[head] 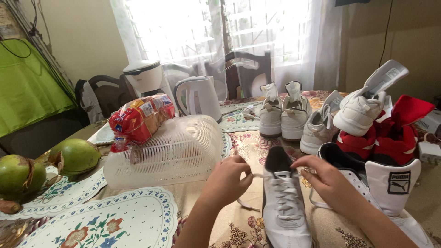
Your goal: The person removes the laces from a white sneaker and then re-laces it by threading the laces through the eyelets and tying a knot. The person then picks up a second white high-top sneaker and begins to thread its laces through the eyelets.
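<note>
A white sneaker [285,206] with a dark lining lies on the table in front of me, toe pointing toward me. My left hand [227,179] pinches one white lace end at the shoe's left side. My right hand [326,181] holds the other lace end at the right side, near the top eyelets. The lace [259,175] is stretched between both hands across the tongue. A second white sneaker [390,188] with a black logo on its tongue stands just right of my right hand.
More shoes stand behind: a white pair [281,112], a grey-white shoe [319,126], another white shoe [360,110] on red ones [395,133]. A white plastic food cover [167,154], bread bag [140,119], kettle [200,96], coffee maker [144,78] and green coconuts [73,156] fill the left. Floral placemats [105,225] lie near me.
</note>
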